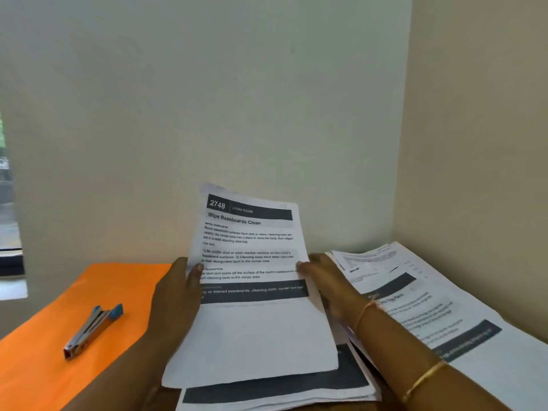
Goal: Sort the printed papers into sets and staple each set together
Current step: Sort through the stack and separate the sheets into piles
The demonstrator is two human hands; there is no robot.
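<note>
A printed sheet headed "2748 Wipe Baseboards Clean" [252,292] is raised and tilted above a stack of printed papers [275,390] at the bottom centre. My left hand [178,295] grips the sheet's left edge, thumb on its front. My right hand [326,280] holds the right edge, fingers behind the paper. A second spread of printed papers [421,301] lies to the right, under my right forearm. A silver stapler with blue ends [92,330] lies on the orange surface [44,351], left of my left hand and apart from it.
The orange surface meets a pale wall [237,114] at the back, and a side wall [480,143] closes the corner on the right. A window edge [9,203] shows at the far left.
</note>
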